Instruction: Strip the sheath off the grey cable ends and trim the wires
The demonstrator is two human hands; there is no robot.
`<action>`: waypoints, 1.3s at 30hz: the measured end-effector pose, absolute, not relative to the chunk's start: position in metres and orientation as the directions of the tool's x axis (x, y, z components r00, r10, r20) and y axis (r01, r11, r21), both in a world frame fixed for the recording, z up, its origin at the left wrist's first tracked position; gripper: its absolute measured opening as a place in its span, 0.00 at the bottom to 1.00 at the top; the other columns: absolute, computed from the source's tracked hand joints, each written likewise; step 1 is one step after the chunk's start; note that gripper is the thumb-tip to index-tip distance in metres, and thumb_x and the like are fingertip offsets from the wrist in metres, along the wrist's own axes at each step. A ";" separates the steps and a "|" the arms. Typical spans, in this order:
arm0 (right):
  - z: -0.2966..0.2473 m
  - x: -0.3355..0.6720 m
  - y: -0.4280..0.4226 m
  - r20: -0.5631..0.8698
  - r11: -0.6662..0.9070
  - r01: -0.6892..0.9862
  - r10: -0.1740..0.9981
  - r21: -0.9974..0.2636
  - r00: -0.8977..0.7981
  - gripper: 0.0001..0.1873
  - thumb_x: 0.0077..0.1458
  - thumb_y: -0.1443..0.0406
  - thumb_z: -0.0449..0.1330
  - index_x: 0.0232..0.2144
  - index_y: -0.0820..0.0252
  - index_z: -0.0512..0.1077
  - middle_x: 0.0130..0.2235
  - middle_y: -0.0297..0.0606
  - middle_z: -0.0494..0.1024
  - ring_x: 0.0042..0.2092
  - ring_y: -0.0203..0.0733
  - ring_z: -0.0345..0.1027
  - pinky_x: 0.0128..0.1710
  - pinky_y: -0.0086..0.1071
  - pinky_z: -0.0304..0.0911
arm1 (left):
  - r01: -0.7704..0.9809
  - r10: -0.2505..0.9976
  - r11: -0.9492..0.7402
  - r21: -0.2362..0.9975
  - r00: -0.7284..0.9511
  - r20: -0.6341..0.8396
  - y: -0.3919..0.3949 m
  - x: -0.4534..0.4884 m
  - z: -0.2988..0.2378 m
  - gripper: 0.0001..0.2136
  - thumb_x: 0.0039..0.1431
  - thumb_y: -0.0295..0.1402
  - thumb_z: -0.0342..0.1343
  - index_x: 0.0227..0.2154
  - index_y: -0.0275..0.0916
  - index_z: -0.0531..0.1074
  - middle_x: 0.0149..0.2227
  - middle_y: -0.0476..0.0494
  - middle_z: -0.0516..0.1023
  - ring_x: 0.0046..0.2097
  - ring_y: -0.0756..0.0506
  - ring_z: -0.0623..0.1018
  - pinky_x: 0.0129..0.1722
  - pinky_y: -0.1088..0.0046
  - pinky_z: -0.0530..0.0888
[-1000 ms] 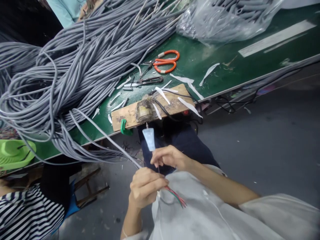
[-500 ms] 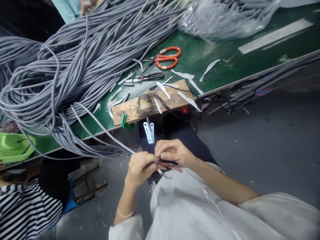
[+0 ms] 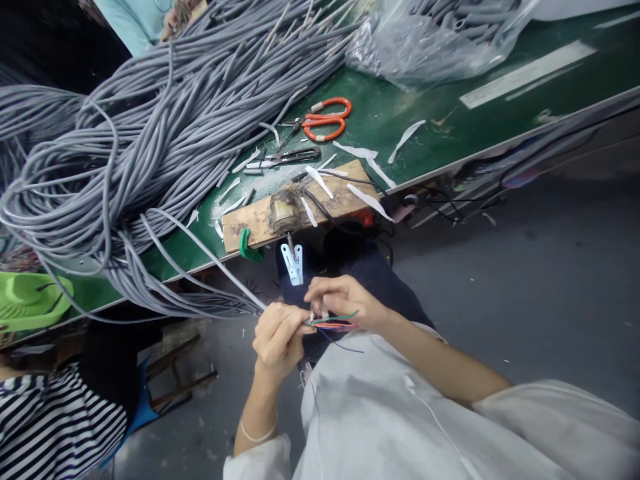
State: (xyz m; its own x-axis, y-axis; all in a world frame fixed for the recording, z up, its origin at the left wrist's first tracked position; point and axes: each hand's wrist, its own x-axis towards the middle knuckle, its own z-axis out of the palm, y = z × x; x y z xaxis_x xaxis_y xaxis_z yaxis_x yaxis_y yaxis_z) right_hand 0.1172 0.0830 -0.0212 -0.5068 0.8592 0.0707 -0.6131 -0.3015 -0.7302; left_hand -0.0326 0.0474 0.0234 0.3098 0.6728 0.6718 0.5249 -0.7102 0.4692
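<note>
My left hand (image 3: 280,339) is closed around the end of a grey cable (image 3: 235,283), which runs in from the bundle at the upper left. Thin coloured wires (image 3: 337,325), green, orange and reddish, stick out past its fingertips to the right. A dark blue wire (image 3: 343,345) hangs apart below them. My right hand (image 3: 353,303) is at the base of these wires, fingers bent and pinched together. Small whitish bits show by its fingertips, too blurred to name. Just beyond the hands, a light blue clothes peg (image 3: 293,263) is fixed at the edge of a wooden board (image 3: 250,223).
A big heap of grey cables (image 3: 165,147) covers the green table's left side. Orange-handled scissors (image 3: 327,120), small snips (image 3: 297,156) and white strips (image 3: 407,140) lie near the board. A clear plastic bag (image 3: 430,47) stands behind. A person in stripes (image 3: 65,420) sits at left.
The coloured wires are more spread, with the blue one now hanging separately. A pale strip that dangled under my left hand no longer shows. My right hand has shifted slightly left.
</note>
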 end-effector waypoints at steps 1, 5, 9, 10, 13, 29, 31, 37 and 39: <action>-0.020 0.115 0.083 0.111 -0.261 -0.594 0.849 -0.761 -0.517 0.15 0.46 0.55 0.65 0.30 0.62 0.77 0.27 0.35 0.71 0.29 0.32 0.64 0.29 0.27 0.59 | 0.532 0.674 -0.710 0.462 0.322 0.665 0.047 -0.033 0.023 0.05 0.60 0.27 0.51 0.32 0.33 0.70 0.25 0.44 0.74 0.27 0.50 0.73 0.27 0.73 0.69; -0.015 0.107 0.083 0.226 -0.086 -0.606 0.879 -0.791 -0.419 0.11 0.47 0.59 0.65 0.25 0.62 0.76 0.25 0.34 0.70 0.28 0.32 0.63 0.29 0.27 0.59 | 0.582 0.699 -0.686 0.436 0.361 0.618 0.045 -0.037 0.023 0.06 0.62 0.29 0.49 0.32 0.33 0.69 0.25 0.44 0.75 0.27 0.50 0.72 0.28 0.73 0.68; -0.004 0.117 0.087 0.220 -0.005 -0.494 0.891 -0.869 -0.396 0.13 0.51 0.59 0.63 0.23 0.63 0.73 0.24 0.34 0.68 0.27 0.32 0.62 0.27 0.27 0.58 | 0.611 0.724 -0.671 0.419 0.419 0.548 0.041 -0.044 0.025 0.08 0.63 0.30 0.46 0.32 0.34 0.69 0.24 0.45 0.74 0.25 0.51 0.71 0.29 0.73 0.67; -0.001 0.121 0.089 0.195 0.002 -0.449 0.903 -0.894 -0.384 0.13 0.50 0.59 0.63 0.22 0.63 0.72 0.25 0.34 0.68 0.27 0.32 0.62 0.27 0.27 0.58 | 0.607 0.729 -0.671 0.426 0.436 0.528 0.040 -0.046 0.025 0.08 0.63 0.30 0.46 0.32 0.34 0.69 0.24 0.45 0.74 0.25 0.51 0.71 0.29 0.73 0.67; 0.006 0.131 0.096 0.121 -0.006 -0.343 0.929 -0.939 -0.350 0.13 0.49 0.58 0.63 0.22 0.63 0.71 0.25 0.33 0.67 0.27 0.32 0.60 0.28 0.28 0.57 | 0.579 0.735 -0.675 0.458 0.467 0.493 0.038 -0.053 0.028 0.09 0.64 0.31 0.45 0.32 0.34 0.68 0.24 0.45 0.73 0.25 0.51 0.71 0.29 0.74 0.67; 0.025 0.103 0.137 -0.055 -0.139 -0.315 0.964 -0.939 -0.260 0.26 0.39 0.45 0.63 0.17 0.63 0.68 0.17 0.28 0.62 0.19 0.27 0.50 0.19 0.26 0.47 | 0.480 0.795 -0.445 0.756 -0.176 0.580 0.044 -0.028 0.013 0.11 0.61 0.35 0.50 0.27 0.35 0.71 0.21 0.49 0.70 0.23 0.52 0.70 0.24 0.77 0.68; 0.025 0.101 0.140 -0.075 -0.180 -0.309 0.943 -0.934 -0.324 0.27 0.38 0.44 0.63 0.16 0.64 0.66 0.15 0.27 0.60 0.19 0.26 0.50 0.18 0.25 0.46 | 0.491 0.803 -0.419 0.764 -0.192 0.564 0.048 -0.023 0.012 0.11 0.61 0.35 0.50 0.27 0.35 0.71 0.21 0.49 0.70 0.22 0.52 0.70 0.24 0.78 0.68; -0.002 0.095 0.138 -0.002 -0.439 -0.569 0.793 -0.695 -0.609 0.27 0.44 0.45 0.61 0.23 0.65 0.72 0.23 0.36 0.72 0.27 0.32 0.65 0.30 0.29 0.62 | 0.535 0.804 -0.411 0.738 -0.169 0.570 0.053 -0.020 0.017 0.10 0.60 0.32 0.50 0.27 0.34 0.71 0.20 0.49 0.69 0.21 0.53 0.69 0.21 0.80 0.66; -0.010 0.088 0.137 0.058 -0.499 -0.655 0.769 -0.567 -0.636 0.26 0.43 0.45 0.63 0.28 0.65 0.73 0.27 0.38 0.75 0.28 0.32 0.65 0.31 0.29 0.63 | 0.560 0.802 -0.413 0.718 -0.150 0.579 0.054 -0.020 0.019 0.09 0.60 0.32 0.51 0.26 0.34 0.71 0.20 0.49 0.69 0.21 0.53 0.68 0.20 0.80 0.66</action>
